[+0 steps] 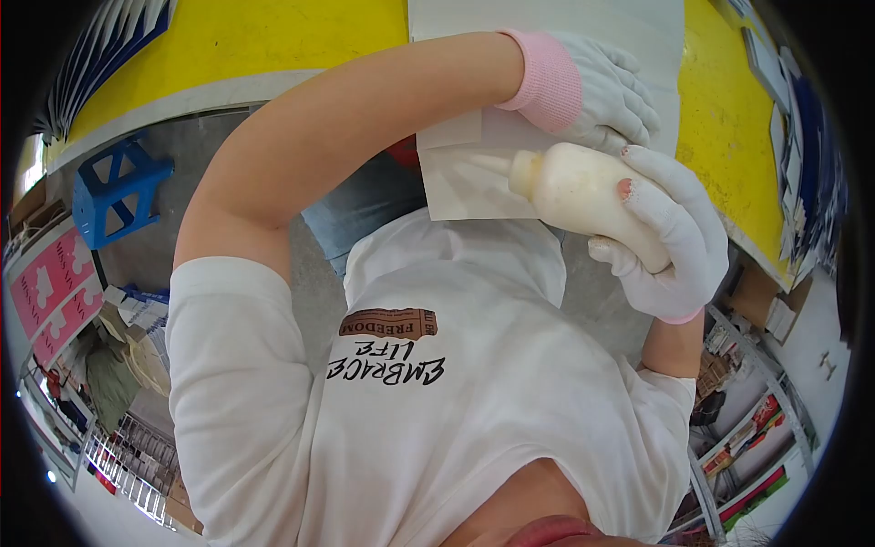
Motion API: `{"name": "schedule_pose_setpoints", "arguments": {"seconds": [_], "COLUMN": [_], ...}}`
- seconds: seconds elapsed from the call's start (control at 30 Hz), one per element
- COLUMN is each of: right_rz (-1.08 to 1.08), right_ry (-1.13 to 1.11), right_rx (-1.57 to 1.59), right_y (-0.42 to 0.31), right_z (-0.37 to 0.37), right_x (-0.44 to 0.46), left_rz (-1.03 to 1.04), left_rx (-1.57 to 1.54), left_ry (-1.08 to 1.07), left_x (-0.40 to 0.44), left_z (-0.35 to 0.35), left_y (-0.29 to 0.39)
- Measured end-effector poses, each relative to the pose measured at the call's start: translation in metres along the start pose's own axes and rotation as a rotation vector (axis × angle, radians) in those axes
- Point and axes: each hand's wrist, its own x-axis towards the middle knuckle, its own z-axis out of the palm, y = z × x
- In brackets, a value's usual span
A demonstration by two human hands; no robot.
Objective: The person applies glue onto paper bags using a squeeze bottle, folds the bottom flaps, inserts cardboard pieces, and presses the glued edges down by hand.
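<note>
My right hand (pixel 684 242), in a white glove with some bare fingertips, is wrapped round a squeeze bottle (pixel 583 191) with whitish contents. The bottle lies tilted on its side in the air, its narrow nozzle pointing left over a large white sheet (pixel 474 193). My left hand (pixel 606 91), gloved in white with a pink cuff, reaches across from the left. It rests palm down on the sheet just beyond the bottle, fingers stretched out; its palm side is hidden.
The sheet lies on a yellow tabletop (pixel 301 32) and overhangs its near edge. Stacks of dark blue and white folders (pixel 807 173) stand at the right, more folders (pixel 114 55) at the far left. A blue stool (pixel 118 191) is on the floor at left. Shelving (pixel 752 401) stands behind at right.
</note>
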Motion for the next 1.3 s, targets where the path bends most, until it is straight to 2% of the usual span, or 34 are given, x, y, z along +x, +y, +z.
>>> {"name": "schedule_pose_setpoints", "arguments": {"seconds": [0.63, 0.73, 0.83, 0.93, 1.3], "right_rz": [-0.021, 0.036, 0.081, 0.151, 0.403], "right_ry": [-0.146, -0.141, -0.13, -0.105, -0.038], "right_rx": [0.095, 0.113, 0.118, 0.115, 0.087], "right_y": [0.003, 0.006, 0.013, 0.019, 0.03], "right_z": [-0.005, -0.012, -0.021, -0.032, -0.071], "right_x": [-0.006, -0.015, -0.03, -0.048, -0.113], "left_rz": [0.0, -0.014, 0.032, 0.023, -0.114], "left_rx": [0.0, -0.011, -0.214, -0.199, -0.187], "left_ry": [0.027, 0.038, -0.115, -0.003, -0.17], "left_x": [-0.001, -0.001, -0.002, -0.002, 0.006], "left_z": [0.006, 0.003, -0.022, -0.017, -0.038], "left_y": [-0.003, 0.0, -0.002, -0.001, 0.011]}}
